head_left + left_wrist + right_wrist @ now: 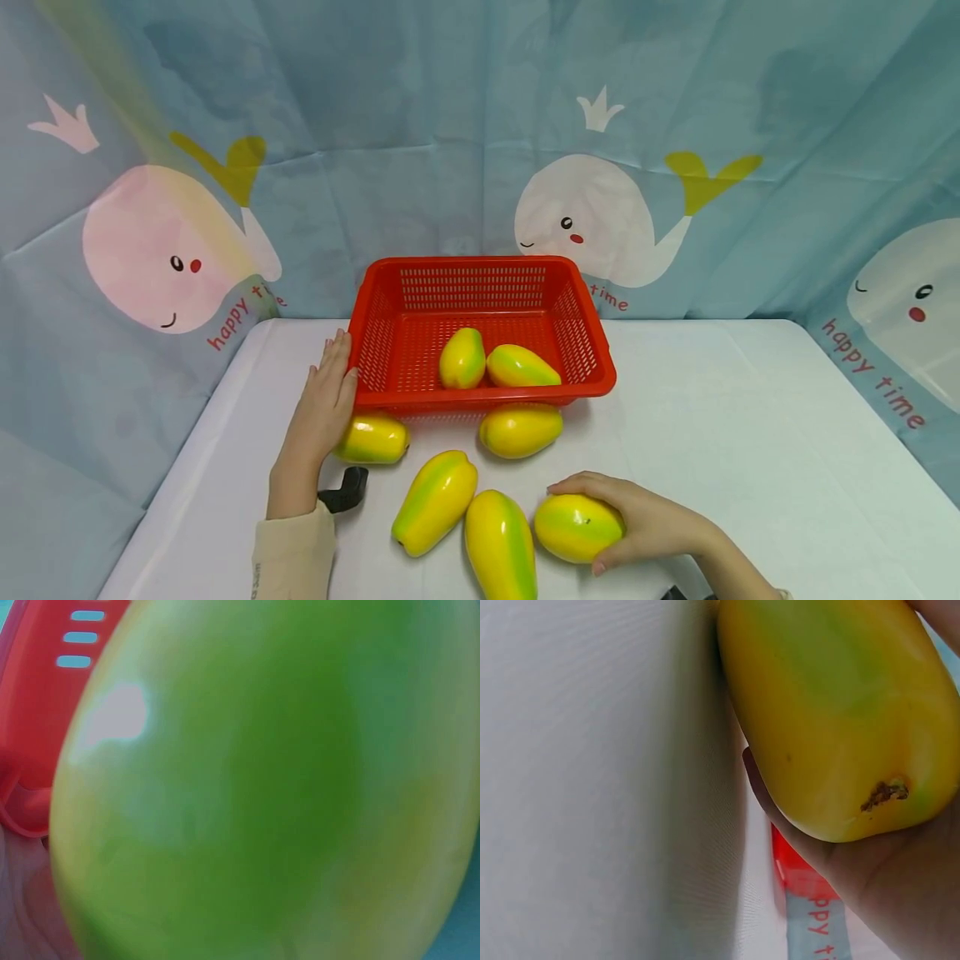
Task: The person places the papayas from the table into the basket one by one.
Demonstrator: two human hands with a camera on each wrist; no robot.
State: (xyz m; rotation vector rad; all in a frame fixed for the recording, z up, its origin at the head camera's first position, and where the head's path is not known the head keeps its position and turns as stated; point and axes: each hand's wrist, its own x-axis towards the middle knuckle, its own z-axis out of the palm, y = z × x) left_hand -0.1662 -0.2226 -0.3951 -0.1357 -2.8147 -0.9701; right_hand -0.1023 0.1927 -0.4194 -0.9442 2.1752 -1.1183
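My right hand [647, 518] holds a yellow-green papaya [577, 528] on the white table, thumb on its near side and fingers over its far side. The right wrist view shows this papaya [840, 720] against the palm, stem scar toward the wrist. Straight fingers of my left hand [324, 408] rest against the left side of a red plastic basket [480, 398]. Two papayas lie inside the basket, one upright-looking [462, 358] and one slanted [523, 367]. Beside the left wrist is another papaya [372, 439], whose green skin [285, 780] fills most of the left wrist view.
In front of the basket lies a papaya [521, 431]. Two more, a tilted papaya [435, 502] and a nearer papaya [501, 543], lie between the hands. White cloth [712, 417] covers the table, and a blue whale-print curtain [420, 108] hangs behind the basket.
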